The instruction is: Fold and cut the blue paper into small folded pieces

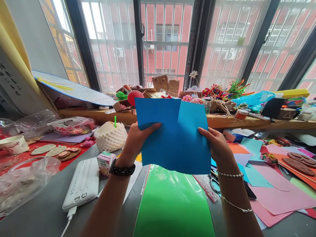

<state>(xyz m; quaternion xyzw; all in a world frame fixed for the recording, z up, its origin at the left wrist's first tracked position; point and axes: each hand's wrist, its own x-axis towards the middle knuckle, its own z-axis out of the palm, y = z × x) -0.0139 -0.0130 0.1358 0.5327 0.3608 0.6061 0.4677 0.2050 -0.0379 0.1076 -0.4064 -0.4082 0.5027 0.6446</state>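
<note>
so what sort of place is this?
Probably an indoor craft workspace; home or studio, can't tell. Coloured paper sheets spread over the right of the table, a blue sheet held up, pink craft flowers on the ledge below the windows.

Blue paper sheet (pixel 172 144), raised upright, slightly bowed
</note>
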